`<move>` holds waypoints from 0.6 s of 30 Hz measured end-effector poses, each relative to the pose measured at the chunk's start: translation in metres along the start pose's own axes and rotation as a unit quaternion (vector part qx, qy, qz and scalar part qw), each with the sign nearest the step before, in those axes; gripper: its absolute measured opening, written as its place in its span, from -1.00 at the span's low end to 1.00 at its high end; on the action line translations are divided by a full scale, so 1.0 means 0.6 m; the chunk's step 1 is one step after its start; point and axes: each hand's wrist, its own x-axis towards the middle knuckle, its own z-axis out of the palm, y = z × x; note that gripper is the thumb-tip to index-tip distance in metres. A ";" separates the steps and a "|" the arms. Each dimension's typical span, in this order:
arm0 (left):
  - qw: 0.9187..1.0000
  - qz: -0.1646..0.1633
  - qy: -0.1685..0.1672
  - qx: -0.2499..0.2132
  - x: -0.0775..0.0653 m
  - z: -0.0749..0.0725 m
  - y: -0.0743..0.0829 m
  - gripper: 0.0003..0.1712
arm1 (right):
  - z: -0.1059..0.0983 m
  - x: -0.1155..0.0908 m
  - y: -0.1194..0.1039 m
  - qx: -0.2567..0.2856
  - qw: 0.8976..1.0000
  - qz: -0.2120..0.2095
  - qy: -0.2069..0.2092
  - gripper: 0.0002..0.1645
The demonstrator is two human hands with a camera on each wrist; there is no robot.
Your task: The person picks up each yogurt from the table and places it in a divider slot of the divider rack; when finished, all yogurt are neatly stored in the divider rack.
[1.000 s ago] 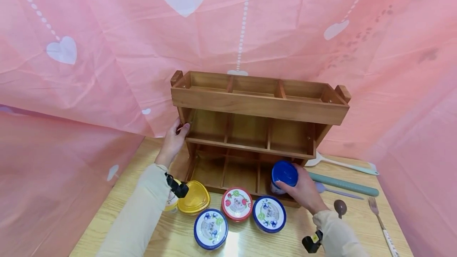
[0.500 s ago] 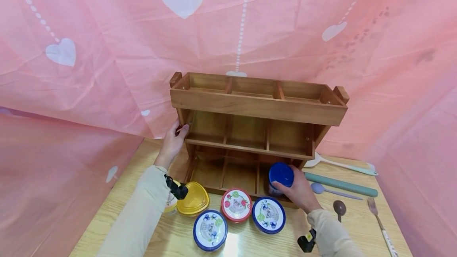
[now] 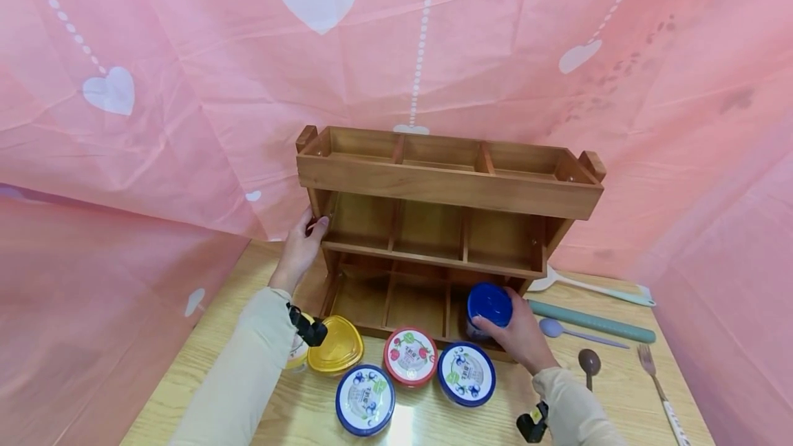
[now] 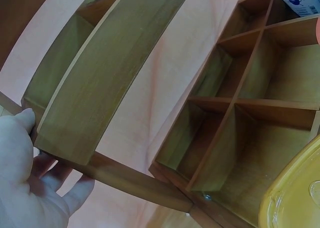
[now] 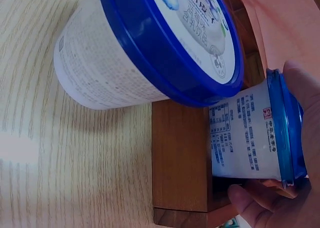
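Note:
A three-tier wooden rack with divided compartments stands upright at the middle of the table. My left hand grips its left side frame at the middle tier; in the left wrist view the fingers curl round the wooden side bar. In my right hand is a white plastic tub with a blue lid, held by its sides, thumb toward the front. That tub sits within the bottom tier's right compartment, its base behind the front board in the right wrist view.
In front of the rack stand two blue-lidded tubs, a red-lidded tub and yellow-lidded containers. To the right lie a spatula, a green rod, two spoons and a fork. Pink cloth hangs behind.
Over the past second my right hand has moved the blue-lidded tub slightly left and down within the bottom right compartment, then stayed nearly still. The left hand keeps its grip on the rack.

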 end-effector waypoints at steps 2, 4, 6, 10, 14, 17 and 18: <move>1.000 0.003 0.002 0.002 0.000 0.000 -0.002 -0.41 | -0.004 -0.003 0.002 0.003 1.000 0.003 0.002 0.35; 1.000 0.003 0.001 0.002 -0.004 -0.002 0.006 -0.41 | -0.012 -0.006 0.003 0.010 1.000 -0.001 0.008 0.37; 1.000 0.005 0.002 0.001 -0.003 -0.002 0.006 -0.42 | -0.021 -0.012 0.002 0.020 1.000 -0.008 0.018 0.34; 1.000 0.003 0.007 0.004 0.001 -0.001 -0.001 -0.42 | -0.043 -0.034 -0.004 0.033 0.999 0.002 0.020 0.30; 1.000 -0.001 0.002 0.007 0.000 -0.001 0.000 -0.39 | -0.060 -0.063 -0.010 0.044 0.999 0.024 0.015 0.28; 1.000 -0.003 -0.003 0.003 -0.001 -0.002 0.001 -0.38 | -0.065 -0.082 -0.012 0.051 0.998 0.012 0.020 0.24; 1.000 -0.004 -0.003 0.002 -0.001 -0.002 0.002 -0.38 | -0.066 -0.087 -0.013 0.054 0.998 0.006 0.022 0.24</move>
